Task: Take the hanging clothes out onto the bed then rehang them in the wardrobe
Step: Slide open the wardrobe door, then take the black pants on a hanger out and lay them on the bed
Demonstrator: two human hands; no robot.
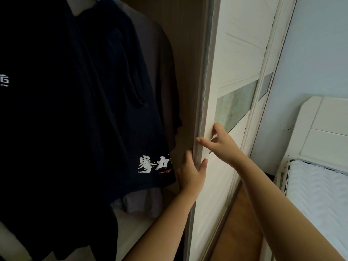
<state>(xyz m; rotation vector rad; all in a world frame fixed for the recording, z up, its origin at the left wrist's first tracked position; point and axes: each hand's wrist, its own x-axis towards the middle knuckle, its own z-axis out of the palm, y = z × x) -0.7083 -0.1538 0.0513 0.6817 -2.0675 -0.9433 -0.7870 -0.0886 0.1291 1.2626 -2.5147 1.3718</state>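
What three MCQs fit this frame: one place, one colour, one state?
1. Where is the bed?
A) right of the door
B) far left
C) out of view
2. Print colour on the shirt hem?
A) green
B) mostly white
C) yellow
3. Left hand?
A) hanging free
B) holding a hanger
C) gripping the door edge

1A: the bed lies at the frame's right, past the door.
2B: white characters over a thin orange line.
3C: it wraps the edge, thumb in front.
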